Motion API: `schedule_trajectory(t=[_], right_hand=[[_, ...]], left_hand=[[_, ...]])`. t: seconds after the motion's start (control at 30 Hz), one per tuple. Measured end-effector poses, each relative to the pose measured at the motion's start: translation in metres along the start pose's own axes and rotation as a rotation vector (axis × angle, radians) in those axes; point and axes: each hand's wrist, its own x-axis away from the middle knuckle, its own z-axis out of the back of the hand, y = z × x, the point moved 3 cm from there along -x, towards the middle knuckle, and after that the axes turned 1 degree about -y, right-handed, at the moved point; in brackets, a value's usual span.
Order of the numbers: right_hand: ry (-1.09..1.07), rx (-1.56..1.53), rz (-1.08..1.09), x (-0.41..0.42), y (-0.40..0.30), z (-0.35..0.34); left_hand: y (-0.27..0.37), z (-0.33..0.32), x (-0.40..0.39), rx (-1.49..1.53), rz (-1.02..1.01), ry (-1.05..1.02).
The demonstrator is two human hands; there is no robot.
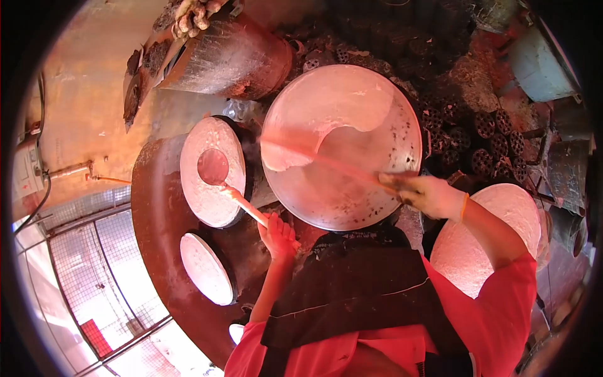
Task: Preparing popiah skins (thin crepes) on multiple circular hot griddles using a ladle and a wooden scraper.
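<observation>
A large round metal griddle (pixel 348 198) lies before me. A thin pale layer of batter (pixel 339 99) covers its upper left part, with bare, dark-flecked metal at the lower right. My right hand (pixel 426 193), in a pale glove, grips one end of a long thin spreading tool (pixel 325 158), blurred and slanting across the griddle. To the left stands a round vessel of pale batter (pixel 207 134). My left hand (pixel 278 235) is closed around the wooden handle of a ladle (pixel 249 209). The ladle's round bowl (pixel 213 167) sits within that vessel's rim.
A second round vessel (pixel 207 268) with pale contents is at lower left. Right of me, a big pale-topped round container (pixel 494 235) is partly behind my arm. Honeycomb coal briquettes (pixel 485 125) lie beyond the griddle's right edge. A worn drum (pixel 231 56) and a pale bucket (pixel 541 66) stand farther off.
</observation>
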Motion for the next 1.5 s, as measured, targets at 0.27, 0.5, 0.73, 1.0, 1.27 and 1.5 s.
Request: schedule_trajectory(t=[0.27,0.5,0.73,1.0,1.27,1.5], right_hand=[[0.125,0.345,0.206,-0.043,-0.007,0.008],[-0.090,-0.098,-0.166,0.009,-0.010,0.035],[-0.132,0.222,0.049,-0.042,-0.044,0.025],[-0.203,0.063,-0.194,0.030,0.023,0.011],[-0.030,-0.193,-0.202,0.135,0.081,-0.057],[0.205,-0.527,-0.021,0.127,0.085,-0.152]], left_hand=[[0.003,-0.010,0.005,0.004,0.030,0.003],[0.003,0.005,0.021,0.017,-0.006,0.048],[-0.008,0.014,0.034,0.042,0.033,0.021],[-0.010,0.024,0.044,0.017,0.030,-0.033],[-0.018,0.021,0.039,0.010,0.103,-0.222],[-0.017,0.054,0.045,-0.002,0.118,-0.338]])
